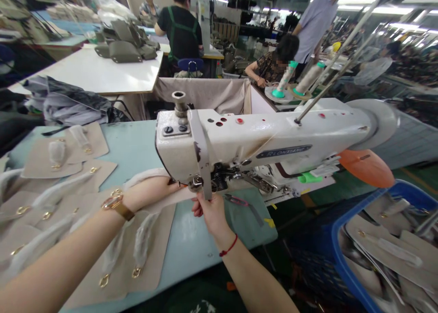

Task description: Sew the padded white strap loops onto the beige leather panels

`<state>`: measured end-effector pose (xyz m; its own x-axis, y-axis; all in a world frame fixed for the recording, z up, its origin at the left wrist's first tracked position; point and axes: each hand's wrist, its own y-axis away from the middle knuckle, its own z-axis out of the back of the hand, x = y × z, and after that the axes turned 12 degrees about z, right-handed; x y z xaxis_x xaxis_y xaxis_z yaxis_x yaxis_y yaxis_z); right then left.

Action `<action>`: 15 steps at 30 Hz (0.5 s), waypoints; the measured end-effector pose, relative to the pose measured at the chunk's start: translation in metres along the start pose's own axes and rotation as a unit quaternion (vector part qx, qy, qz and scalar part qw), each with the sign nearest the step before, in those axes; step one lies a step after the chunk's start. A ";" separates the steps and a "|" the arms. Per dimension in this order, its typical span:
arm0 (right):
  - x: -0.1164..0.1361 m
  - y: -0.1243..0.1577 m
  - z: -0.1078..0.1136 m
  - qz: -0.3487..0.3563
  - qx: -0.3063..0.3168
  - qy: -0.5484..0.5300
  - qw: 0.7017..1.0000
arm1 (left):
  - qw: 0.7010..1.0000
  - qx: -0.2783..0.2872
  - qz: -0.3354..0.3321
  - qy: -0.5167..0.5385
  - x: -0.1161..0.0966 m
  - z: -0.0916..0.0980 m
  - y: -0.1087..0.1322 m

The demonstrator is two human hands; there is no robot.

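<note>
A white sewing machine (236, 135) stands on the pale blue table. My left hand (164, 190) lies flat on a beige panel (176, 198) beside the needle area, its fingertips partly hidden by the machine head. A white wrapped strap (147, 174) shows just behind that wrist. My right hand (211, 211) is closed at the panel's front edge, below the presser area, with its thumb up and fingers curled. The needle and the exact grip are hidden. Pink-handled thread snips (237, 200) lie to the right of this hand.
Beige panels (153, 253) with wrapped straps and gold buckles spread across the table's left side. A blue basket (337, 253) of similar pieces stands at right. Thread cones (285, 80) rise behind the machine. Several people work beyond, one seated in a black shirt (181, 30).
</note>
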<state>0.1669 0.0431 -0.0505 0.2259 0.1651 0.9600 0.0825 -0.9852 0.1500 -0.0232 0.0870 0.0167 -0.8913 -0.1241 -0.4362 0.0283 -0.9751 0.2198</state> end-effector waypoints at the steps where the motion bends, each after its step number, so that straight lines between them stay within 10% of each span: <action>1: 0.001 0.000 -0.001 -0.007 -0.008 0.003 1.000 | 0.999 0.012 -0.008 -0.029 -0.001 0.002 0.005; 5: 0.004 0.001 -0.004 -0.018 -0.024 -0.009 1.000 | 0.997 -0.039 -0.051 -0.031 -0.002 -0.005 0.055; 9: 0.004 0.003 -0.007 -0.010 -0.028 -0.008 1.000 | 0.966 -0.040 0.019 0.254 -0.012 -0.049 0.108; 15: 0.006 0.004 -0.003 0.063 0.003 0.119 0.991 | 0.631 0.098 0.174 0.750 -0.037 -0.106 0.076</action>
<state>0.1653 0.0396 -0.0431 -0.0010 0.0256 0.9997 0.0747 -0.9969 0.0256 0.0595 -0.0017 -0.0428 0.5883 -0.5016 -0.6342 -0.0827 -0.8176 0.5699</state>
